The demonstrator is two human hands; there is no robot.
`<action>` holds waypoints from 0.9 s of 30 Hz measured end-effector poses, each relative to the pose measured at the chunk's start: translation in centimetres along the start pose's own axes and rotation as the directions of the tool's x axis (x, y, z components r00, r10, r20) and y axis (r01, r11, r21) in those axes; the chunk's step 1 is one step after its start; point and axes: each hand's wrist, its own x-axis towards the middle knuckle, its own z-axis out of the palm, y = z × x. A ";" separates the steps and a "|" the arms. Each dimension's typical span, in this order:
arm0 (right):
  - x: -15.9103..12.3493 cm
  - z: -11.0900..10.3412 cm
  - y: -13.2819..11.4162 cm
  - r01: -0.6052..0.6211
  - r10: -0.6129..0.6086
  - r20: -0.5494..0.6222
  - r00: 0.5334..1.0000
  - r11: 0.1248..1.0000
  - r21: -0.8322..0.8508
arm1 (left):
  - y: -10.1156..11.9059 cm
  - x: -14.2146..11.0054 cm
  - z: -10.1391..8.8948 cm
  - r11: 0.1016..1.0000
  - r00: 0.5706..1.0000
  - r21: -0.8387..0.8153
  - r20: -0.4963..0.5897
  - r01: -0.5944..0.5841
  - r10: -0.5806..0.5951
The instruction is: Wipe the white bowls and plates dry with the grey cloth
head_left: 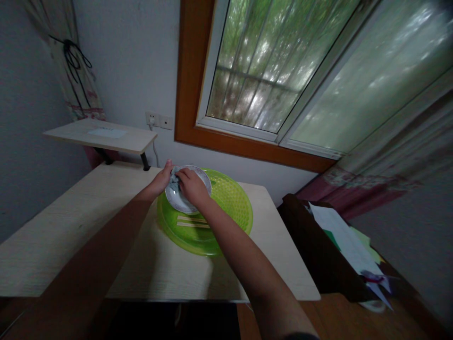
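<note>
A white plate with a patterned rim (179,203) is tilted above a round green plastic tray (233,198). My left hand (163,178) grips the plate at its left edge, thumb up. Over the plate's upper left inside, my right hand (192,186) is closed on a crumpled grey-blue cloth (174,179) and presses it to the surface. Light wooden chopsticks (193,224) lie on the tray just below the plate, their right ends hidden behind my right forearm.
The tray stands on a pale wooden table (272,250). A small raised shelf (102,136) with a paper on it is at the back left. To the right, a dark cabinet (314,250) carries papers (347,236). A window (262,71) is behind the table.
</note>
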 end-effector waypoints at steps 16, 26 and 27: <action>-2.4 -4.4 1.5 -0.181 0.208 0.054 0.977 0.933 -0.312 | -0.3 0.3 -0.1 0.994 0.994 0.016 0.036 -0.107 0.107; -7.0 -4.6 1.2 -0.135 0.217 0.276 0.937 0.949 -0.286 | -0.5 0.2 0.0 0.995 0.994 0.013 -0.012 -0.104 0.104; -7.0 -4.4 1.0 -0.115 0.192 0.308 0.932 0.961 -0.252 | -0.4 0.2 0.0 0.995 0.994 0.013 -0.015 -0.104 0.104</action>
